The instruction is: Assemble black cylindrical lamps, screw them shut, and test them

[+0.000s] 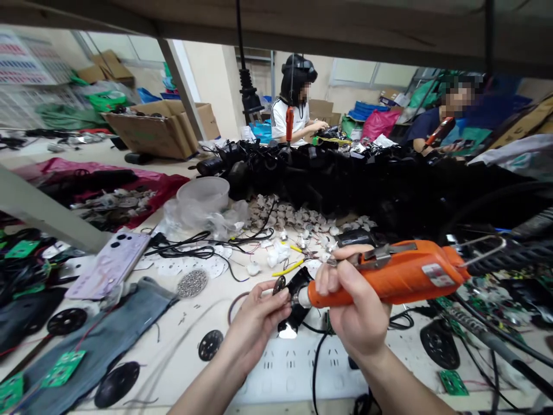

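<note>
My right hand (360,308) is wrapped round an orange electric screwdriver (401,274), which points left with its white nose near my left fingers. My left hand (261,314) pinches a small dark disc (280,284) at the fingertips. Just behind the screwdriver's nose is a glossy black plastic part (298,317); whether my left fingers also grip it I cannot tell. The driver's bit tip is mostly hidden by my fingers. Beneath both hands a white power strip (289,369) lies along the bench's front.
Yellow-handled pliers (288,268), a heap of small white parts (298,216) and a pile of screws (192,283) lie beyond my hands. A purple phone (108,265) rests on the left near a grey cloth (99,346). Black goods (345,173) are heaped behind; two people sit beyond.
</note>
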`<action>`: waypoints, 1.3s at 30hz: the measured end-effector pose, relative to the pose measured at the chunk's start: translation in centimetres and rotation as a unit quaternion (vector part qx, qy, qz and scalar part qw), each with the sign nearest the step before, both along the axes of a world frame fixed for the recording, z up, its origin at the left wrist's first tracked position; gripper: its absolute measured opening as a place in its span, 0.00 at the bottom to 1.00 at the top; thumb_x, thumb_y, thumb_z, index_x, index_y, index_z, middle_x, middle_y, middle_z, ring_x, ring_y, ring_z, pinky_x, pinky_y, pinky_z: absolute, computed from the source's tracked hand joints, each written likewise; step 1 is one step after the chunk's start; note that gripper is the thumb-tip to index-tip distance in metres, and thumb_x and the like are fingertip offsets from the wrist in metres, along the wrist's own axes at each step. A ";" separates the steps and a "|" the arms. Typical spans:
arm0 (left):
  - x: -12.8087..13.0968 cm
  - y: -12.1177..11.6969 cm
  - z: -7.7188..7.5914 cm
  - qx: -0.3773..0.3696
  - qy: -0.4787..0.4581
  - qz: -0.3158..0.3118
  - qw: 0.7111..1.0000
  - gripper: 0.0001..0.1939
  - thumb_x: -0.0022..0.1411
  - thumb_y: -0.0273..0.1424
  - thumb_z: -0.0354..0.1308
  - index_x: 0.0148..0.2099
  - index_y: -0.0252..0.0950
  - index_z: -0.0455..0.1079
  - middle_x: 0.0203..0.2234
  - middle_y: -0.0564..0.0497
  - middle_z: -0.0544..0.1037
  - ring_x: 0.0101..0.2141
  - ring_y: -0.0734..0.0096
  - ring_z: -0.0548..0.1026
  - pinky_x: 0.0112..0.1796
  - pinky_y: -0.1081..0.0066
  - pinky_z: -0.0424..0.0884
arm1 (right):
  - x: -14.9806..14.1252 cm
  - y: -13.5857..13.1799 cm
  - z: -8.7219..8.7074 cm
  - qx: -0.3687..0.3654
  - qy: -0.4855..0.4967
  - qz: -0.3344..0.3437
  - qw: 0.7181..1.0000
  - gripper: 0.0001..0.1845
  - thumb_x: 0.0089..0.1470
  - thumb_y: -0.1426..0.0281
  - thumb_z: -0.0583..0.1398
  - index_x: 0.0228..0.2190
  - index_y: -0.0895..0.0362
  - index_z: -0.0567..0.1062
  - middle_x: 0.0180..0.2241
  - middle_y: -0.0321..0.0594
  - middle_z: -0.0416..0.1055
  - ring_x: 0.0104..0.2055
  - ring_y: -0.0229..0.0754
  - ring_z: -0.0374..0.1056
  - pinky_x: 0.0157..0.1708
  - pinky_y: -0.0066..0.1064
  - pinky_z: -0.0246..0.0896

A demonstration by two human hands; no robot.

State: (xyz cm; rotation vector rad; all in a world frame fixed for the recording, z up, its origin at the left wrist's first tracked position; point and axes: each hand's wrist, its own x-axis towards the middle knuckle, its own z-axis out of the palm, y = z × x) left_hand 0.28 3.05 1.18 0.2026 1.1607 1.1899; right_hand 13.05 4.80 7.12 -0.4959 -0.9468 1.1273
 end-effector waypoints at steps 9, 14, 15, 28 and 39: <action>2.1 -0.2 -0.2 -0.026 -0.066 -0.002 0.997 0.09 0.59 0.12 0.55 0.33 0.29 0.69 0.22 0.51 0.76 0.21 0.79 0.74 0.24 0.81 0.74 | 1.7 -1.7 0.5 -0.008 0.032 -0.025 0.999 0.04 0.54 0.69 0.62 0.34 0.55 0.73 0.18 0.29 0.66 0.19 0.33 0.62 0.20 0.27 0.62; 2.8 -0.3 0.2 -0.029 -0.064 -0.024 0.997 0.09 0.60 0.13 0.55 0.32 0.29 0.70 0.22 0.51 0.76 0.20 0.80 0.74 0.24 0.81 0.74 | 2.4 -2.0 0.4 -0.004 0.037 -0.031 0.999 0.03 0.55 0.69 0.61 0.34 0.54 0.72 0.18 0.28 0.65 0.18 0.33 0.61 0.19 0.27 0.62; 2.8 -0.3 0.2 -0.029 -0.063 -0.026 0.997 0.09 0.60 0.13 0.55 0.32 0.29 0.70 0.22 0.51 0.76 0.20 0.80 0.74 0.24 0.81 0.74 | 2.5 -2.0 0.5 -0.006 0.037 -0.032 0.999 0.03 0.55 0.69 0.61 0.34 0.54 0.72 0.17 0.28 0.64 0.18 0.33 0.60 0.19 0.27 0.61; 4.3 0.0 0.4 -0.002 -0.052 -0.058 0.997 0.06 0.60 0.15 0.57 0.35 0.30 0.68 0.22 0.52 0.74 0.20 0.80 0.72 0.24 0.81 0.72 | 4.4 -3.0 -0.4 0.061 -0.088 -0.002 0.994 0.06 0.58 0.66 0.60 0.38 0.52 0.71 0.23 0.30 0.65 0.24 0.36 0.65 0.27 0.32 0.64; 4.4 0.2 0.2 -0.024 -0.063 -0.057 0.996 0.09 0.58 0.12 0.57 0.37 0.29 0.69 0.26 0.49 0.76 0.25 0.79 0.76 0.29 0.81 0.74 | 4.5 -3.1 0.8 0.014 -0.010 -0.017 1.000 0.04 0.54 0.68 0.63 0.34 0.52 0.73 0.19 0.29 0.66 0.21 0.35 0.64 0.24 0.29 0.63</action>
